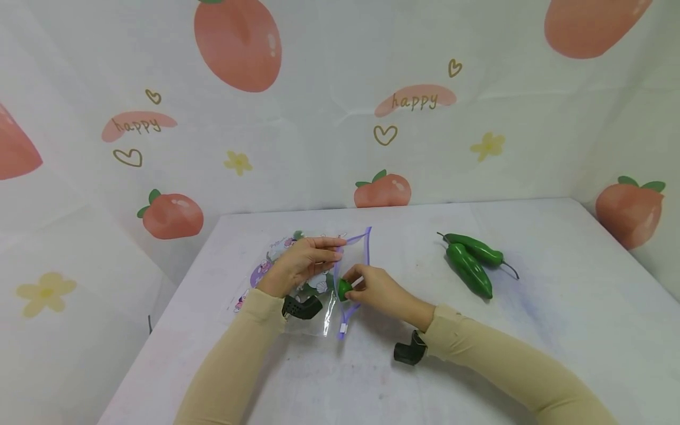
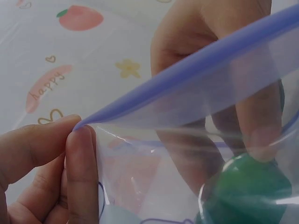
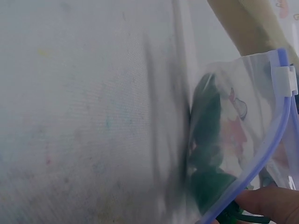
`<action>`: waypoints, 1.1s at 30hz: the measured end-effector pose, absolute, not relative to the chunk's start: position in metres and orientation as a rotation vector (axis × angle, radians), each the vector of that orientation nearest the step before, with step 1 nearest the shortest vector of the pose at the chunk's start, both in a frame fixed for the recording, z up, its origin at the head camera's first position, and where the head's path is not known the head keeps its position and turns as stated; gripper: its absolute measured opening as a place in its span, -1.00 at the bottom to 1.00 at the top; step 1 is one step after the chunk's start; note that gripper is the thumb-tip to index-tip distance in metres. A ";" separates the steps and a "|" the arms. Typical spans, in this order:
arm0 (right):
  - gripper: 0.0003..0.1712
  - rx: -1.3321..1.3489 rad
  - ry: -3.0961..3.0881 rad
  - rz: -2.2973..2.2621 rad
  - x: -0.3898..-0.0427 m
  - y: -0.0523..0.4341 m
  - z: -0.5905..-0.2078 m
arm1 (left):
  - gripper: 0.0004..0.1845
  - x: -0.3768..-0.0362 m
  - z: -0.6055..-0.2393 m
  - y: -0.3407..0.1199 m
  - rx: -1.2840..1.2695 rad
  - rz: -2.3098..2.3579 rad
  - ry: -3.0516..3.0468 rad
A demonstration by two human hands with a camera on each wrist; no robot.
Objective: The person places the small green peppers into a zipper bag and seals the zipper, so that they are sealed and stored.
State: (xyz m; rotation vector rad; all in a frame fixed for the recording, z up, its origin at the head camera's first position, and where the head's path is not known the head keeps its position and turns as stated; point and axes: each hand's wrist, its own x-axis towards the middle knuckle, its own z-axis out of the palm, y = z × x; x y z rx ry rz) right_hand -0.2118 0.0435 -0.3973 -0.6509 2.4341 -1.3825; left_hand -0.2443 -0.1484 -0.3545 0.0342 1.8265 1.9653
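Observation:
My left hand [image 1: 303, 264] pinches the purple rim of a clear zip bag [image 1: 312, 326] between thumb and fingers, as the left wrist view shows close up. The bag lies along the table with its mouth spread open and facing right. At that mouth my right hand [image 1: 381, 290] holds a green pepper [image 1: 344, 290] with thumb and fingers, partly inside the bag. Its stem shows beside the thumb in the right wrist view. More green shapes [image 3: 205, 109] show through the bag's printed plastic. A white slider [image 1: 343, 328] sits at the near end of the purple zip.
Two long green peppers lie together to the right on the white table: one in front [image 1: 470, 271], the other behind [image 1: 474, 248]. A white cloth backdrop [image 1: 319, 147] printed with peaches rises behind the table. Black wrist cameras sit under both sleeves.

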 end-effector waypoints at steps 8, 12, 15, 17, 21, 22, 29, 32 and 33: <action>-0.73 -0.655 2.467 -1.306 -0.216 0.040 -0.400 | -0.58 -0.245 -0.355 -0.148 0.029 1.976 1.823; -0.75 -0.677 2.480 -1.277 -0.215 0.041 -0.401 | -0.60 -0.244 -0.355 -0.148 0.031 1.982 1.807; -0.75 -0.685 2.484 -1.273 -0.215 0.043 -0.401 | -0.59 -0.244 -0.354 -0.148 0.032 1.982 1.805; -0.75 -0.684 2.488 -1.267 -0.215 0.044 -0.401 | -0.59 -0.244 -0.355 -0.148 0.032 1.980 1.809; -0.76 -0.679 2.496 -1.249 -0.215 0.045 -0.400 | -0.60 -0.244 -0.355 -0.148 0.036 1.980 1.811; -0.76 -0.676 2.496 -1.247 -0.215 0.045 -0.399 | -0.60 -0.243 -0.355 -0.148 0.042 1.980 1.810; -0.74 -0.637 2.498 -1.240 -0.215 0.047 -0.397 | -0.57 -0.243 -0.354 -0.148 0.040 1.974 1.812; -0.74 -0.619 2.518 -1.234 -0.215 0.048 -0.395 | -0.56 -0.243 -0.354 -0.149 0.041 1.969 1.822; -0.74 -0.611 2.523 -1.230 -0.216 0.049 -0.394 | -0.55 -0.243 -0.354 -0.149 0.043 1.968 1.824</action>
